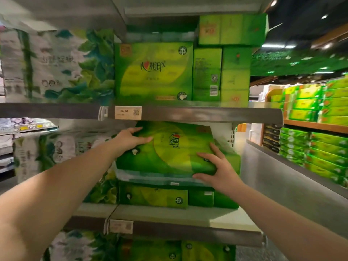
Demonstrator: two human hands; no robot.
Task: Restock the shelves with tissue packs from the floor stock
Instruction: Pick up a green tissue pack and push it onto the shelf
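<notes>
A green tissue pack (175,147) lies tilted on top of a stack on the middle shelf (169,213), partly pushed under the shelf above. My left hand (130,139) rests on the pack's upper left part with fingers spread flat. My right hand (216,166) holds the pack's near right corner, thumb under its front edge and fingers laid on top. Under it sits a pale teal-and-white pack (150,177), and below that more green packs (154,196).
The upper shelf (207,113) carries green packs (154,70) and a price tag (128,112). Large white-and-green leaf-print packs (56,66) fill the left bays. To the right, a grey ledge (282,166) and another display of green packs (320,147).
</notes>
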